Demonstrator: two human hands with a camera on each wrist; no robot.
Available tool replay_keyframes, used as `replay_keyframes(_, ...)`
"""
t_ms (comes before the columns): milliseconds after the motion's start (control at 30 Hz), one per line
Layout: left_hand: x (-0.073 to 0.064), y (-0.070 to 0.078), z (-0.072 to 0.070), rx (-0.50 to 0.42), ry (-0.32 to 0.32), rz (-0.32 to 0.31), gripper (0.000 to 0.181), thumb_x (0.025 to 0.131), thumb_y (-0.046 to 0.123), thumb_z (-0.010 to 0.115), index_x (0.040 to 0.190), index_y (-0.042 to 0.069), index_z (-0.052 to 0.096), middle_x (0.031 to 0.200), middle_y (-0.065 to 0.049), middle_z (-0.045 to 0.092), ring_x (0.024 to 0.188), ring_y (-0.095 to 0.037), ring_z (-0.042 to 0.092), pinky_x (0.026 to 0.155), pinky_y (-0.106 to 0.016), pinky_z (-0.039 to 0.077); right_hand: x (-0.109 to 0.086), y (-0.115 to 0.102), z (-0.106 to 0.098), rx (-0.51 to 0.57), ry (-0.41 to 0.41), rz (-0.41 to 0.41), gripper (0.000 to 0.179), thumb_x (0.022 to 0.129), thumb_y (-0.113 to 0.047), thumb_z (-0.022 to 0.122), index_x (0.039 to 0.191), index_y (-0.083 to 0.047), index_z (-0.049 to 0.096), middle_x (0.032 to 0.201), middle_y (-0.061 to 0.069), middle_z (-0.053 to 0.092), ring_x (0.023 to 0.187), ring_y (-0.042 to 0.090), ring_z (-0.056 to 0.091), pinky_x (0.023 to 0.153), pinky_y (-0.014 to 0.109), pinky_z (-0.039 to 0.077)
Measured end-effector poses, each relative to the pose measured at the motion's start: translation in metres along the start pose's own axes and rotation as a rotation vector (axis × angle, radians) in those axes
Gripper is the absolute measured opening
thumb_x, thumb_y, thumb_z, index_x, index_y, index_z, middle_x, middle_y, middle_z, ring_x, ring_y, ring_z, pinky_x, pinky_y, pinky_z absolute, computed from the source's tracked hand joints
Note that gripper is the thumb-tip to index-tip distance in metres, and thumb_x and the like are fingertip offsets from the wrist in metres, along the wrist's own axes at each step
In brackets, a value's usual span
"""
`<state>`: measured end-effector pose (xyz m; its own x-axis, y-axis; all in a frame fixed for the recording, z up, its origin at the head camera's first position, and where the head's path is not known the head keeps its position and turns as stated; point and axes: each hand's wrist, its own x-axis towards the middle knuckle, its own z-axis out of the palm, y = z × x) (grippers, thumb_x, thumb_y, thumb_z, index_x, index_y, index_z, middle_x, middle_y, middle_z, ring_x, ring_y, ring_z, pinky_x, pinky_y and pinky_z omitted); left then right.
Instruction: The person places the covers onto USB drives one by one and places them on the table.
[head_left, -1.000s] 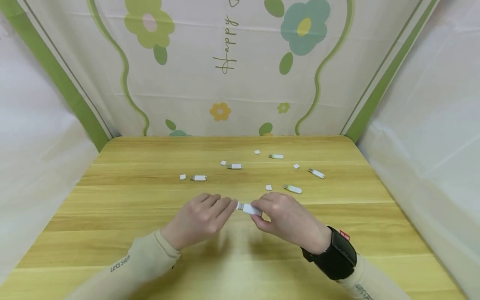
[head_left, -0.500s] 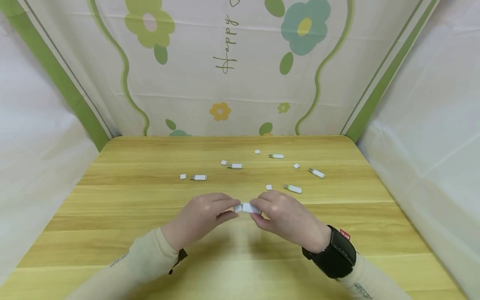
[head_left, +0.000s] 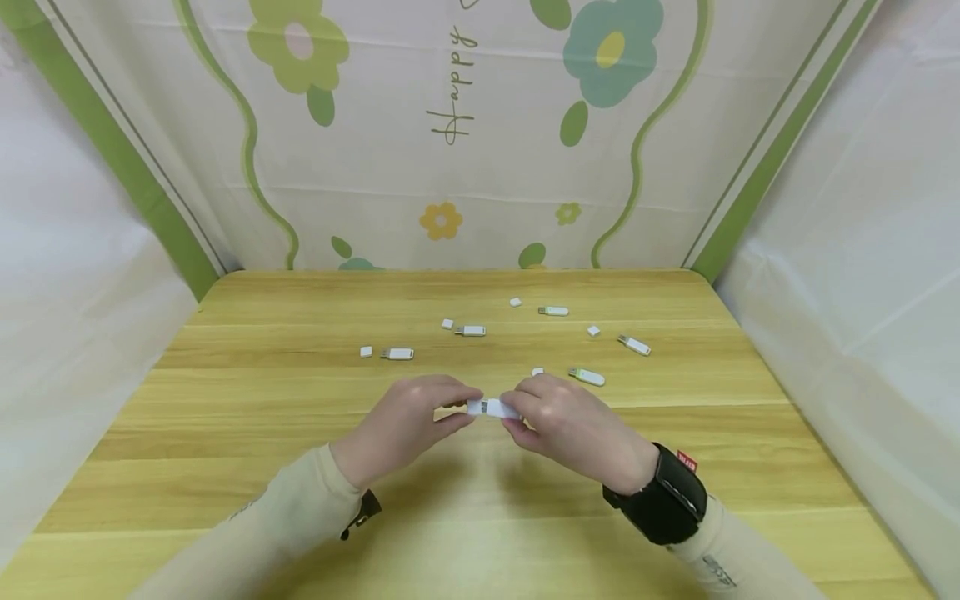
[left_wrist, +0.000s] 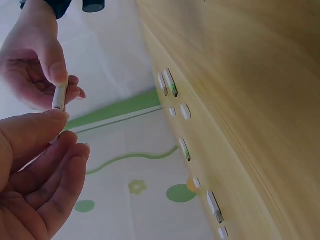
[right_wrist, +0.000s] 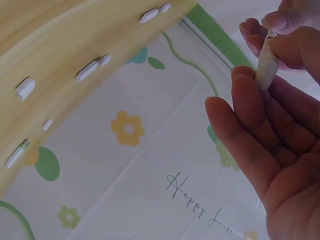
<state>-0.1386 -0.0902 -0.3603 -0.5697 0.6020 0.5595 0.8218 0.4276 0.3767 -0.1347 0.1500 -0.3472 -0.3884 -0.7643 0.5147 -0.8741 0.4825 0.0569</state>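
White drive: USB stick (head_left: pixel 497 408) above the near-centre table (head_left: pixel 225 392), long axis left-right
Cap: white cap (head_left: pixel 475 407) on the stick's left end, metal gap showing
Left hand: left hand (head_left: pixel 405 425) pinches the cap
Right hand: right hand (head_left: pixel 573 425) pinches the stick body
Nearer hand: both equal, one per end
Beyond: loose sticks and caps (head_left: pixel 587 377), far side

Both arms wear long cream sleeves, the left sleeve (head_left: pixel 262 533) and the right sleeve (head_left: pixel 738 562), each with small dark lettering printed near the cuff. A small dark tab shows at the left cuff (head_left: pixel 363 512). A wide black wristband (head_left: pixel 663 496) wraps the right wrist, with pale stitching along its edge and a small red tag (head_left: pixel 686 460).
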Motion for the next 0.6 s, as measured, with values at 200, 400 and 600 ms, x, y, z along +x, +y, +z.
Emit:
replay_keyframes(200, 0.0017, -0.0001, -0.0001, -0.025, 0.007, -0.018, 0.028, 0.076, -0.001, 0.083, 0.103, 0.002, 0.074, 0.095, -0.004, 0.074, 0.084, -0.014, 0.070, 0.074, -0.023, 0.057, 0.0017, 0.0004, 0.0003, -0.048, 0.018, -0.026, 0.022, 0.077, -0.007, 0.082, 0.095, 0.000, 0.070, 0.080, 0.001, 0.062, 0.067, 0.010, 0.056, 0.060, 0.018, 0.050)
replay_keyframes(400, 0.0034, 0.0006, 0.0009, -0.007, 0.017, -0.008, 0.030, 0.075, 0.004, 0.085, 0.103, 0.001, 0.074, 0.095, -0.005, 0.074, 0.083, -0.015, 0.070, 0.074, -0.021, 0.056, 0.0037, 0.0001, 0.0001, -0.089, 0.033, -0.046, 0.022, 0.078, -0.006, 0.081, 0.096, 0.000, 0.069, 0.082, 0.003, 0.062, 0.069, 0.012, 0.058, 0.061, 0.019, 0.051)
replay_keyframes(600, 0.0059, 0.0024, 0.0021, 0.073, 0.038, 0.007, 0.029, 0.075, 0.004, 0.085, 0.102, 0.000, 0.075, 0.093, -0.007, 0.074, 0.082, -0.016, 0.070, 0.072, -0.019, 0.056, 0.0053, 0.0005, -0.0004, -0.132, 0.021, -0.034, 0.022, 0.080, -0.006, 0.079, 0.098, 0.001, 0.069, 0.087, 0.005, 0.063, 0.074, 0.014, 0.059, 0.064, 0.021, 0.053)
